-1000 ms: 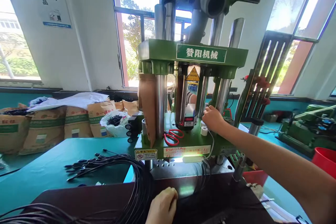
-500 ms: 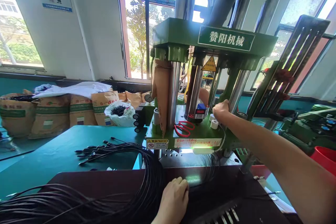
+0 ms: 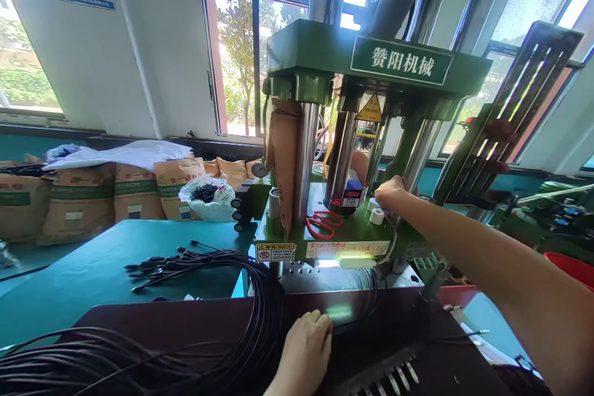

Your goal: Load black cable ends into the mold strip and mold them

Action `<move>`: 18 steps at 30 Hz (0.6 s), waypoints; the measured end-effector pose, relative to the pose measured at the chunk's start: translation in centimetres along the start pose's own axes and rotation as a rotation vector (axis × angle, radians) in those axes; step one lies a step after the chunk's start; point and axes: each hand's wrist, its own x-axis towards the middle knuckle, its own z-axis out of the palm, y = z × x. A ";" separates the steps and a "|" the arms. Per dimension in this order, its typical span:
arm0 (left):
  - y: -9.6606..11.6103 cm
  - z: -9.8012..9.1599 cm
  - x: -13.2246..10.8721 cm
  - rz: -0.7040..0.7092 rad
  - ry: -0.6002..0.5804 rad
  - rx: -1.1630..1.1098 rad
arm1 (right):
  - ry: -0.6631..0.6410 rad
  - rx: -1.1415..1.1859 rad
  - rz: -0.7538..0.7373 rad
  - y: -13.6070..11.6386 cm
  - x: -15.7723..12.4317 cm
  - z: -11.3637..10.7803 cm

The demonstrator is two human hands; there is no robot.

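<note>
My right hand (image 3: 391,192) reaches far forward onto the green press machine (image 3: 375,62). Its fingers are curled against a chrome column, just above two small white rolls (image 3: 377,216); what it grips is hidden. My left hand (image 3: 304,349) rests low in front with fingers curled on the dark plate (image 3: 185,328), beside a thick bundle of black cables (image 3: 223,315). Red-handled scissors (image 3: 322,224) lie on the machine's green base, left of my right hand.
Black cable ends with plugs (image 3: 158,263) fan over the teal table (image 3: 93,284). Brown sacks (image 3: 88,201) and a white bag of black parts (image 3: 208,198) line the window wall. A red bin (image 3: 573,269) and another green machine (image 3: 552,213) stand at the right.
The view has moved closer to and lower under the press. My right hand stays at the column on the base, and my left hand has shifted a little forward on the dark plate.
</note>
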 end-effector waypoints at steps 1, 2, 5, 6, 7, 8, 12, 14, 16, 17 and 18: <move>0.0 0.0 0.0 0.000 -0.003 0.004 | -0.043 -0.042 -0.032 0.1 -0.5 -0.5; 0.0 0.0 0.0 0.001 -0.006 0.007 | -0.074 -0.082 -0.071 0.2 -1.1 -1.1; 0.0 0.0 0.1 0.006 0.002 -0.001 | -0.063 -0.143 -0.200 0.8 -4.0 -3.0; 0.0 0.0 0.1 0.011 0.007 -0.004 | -0.030 -0.147 -0.245 1.0 -5.4 -3.5; 0.0 -0.1 0.1 0.017 0.012 -0.006 | 0.013 -0.135 -0.288 1.2 -7.0 -3.8; 0.0 -0.1 0.1 0.025 0.018 -0.006 | 0.057 -0.099 -0.328 1.3 -8.8 -3.8; 0.0 -0.2 0.1 0.053 0.041 -0.042 | 0.149 0.404 -0.378 1.2 -17.1 -0.3; 0.0 -0.3 0.2 0.046 0.052 -0.125 | 0.110 0.672 -0.331 0.6 -20.9 3.3; 0.0 -0.3 0.6 -0.004 0.071 -0.251 | 0.074 0.845 -0.234 -0.1 -23.8 7.0; 0.0 -0.2 1.0 -0.048 0.078 -0.333 | 0.061 0.909 -0.186 -0.5 -24.8 8.7; -0.1 -0.1 1.4 -0.108 0.079 -0.432 | 0.064 0.965 -0.141 -0.8 -25.5 10.1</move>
